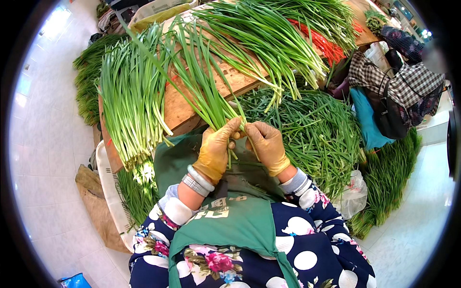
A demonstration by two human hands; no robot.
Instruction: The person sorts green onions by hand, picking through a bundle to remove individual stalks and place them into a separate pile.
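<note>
My left hand (215,152), in a yellow glove, is closed around the lower ends of a small bunch of garlic chives (201,89). The bunch slants up and left over the edge of a wooden table (178,104). My right hand (270,148), also gloved, meets the left at the stem ends. Its thumb and fingers pinch a pale chive stem (254,148) that hangs down a little. A thick row of chives (132,96) lies on the table left of the hands, stem ends toward me. A green apron (225,221) covers my lap.
More chives (269,41) and red ties (322,43) lie on the table's far right. A heap of loose chive leaves (307,129) is right of my hands. Beyond it are upright chives (391,177), a clear plastic bag (353,194) and a checked cloth (418,79). A white crate (108,187) stands left.
</note>
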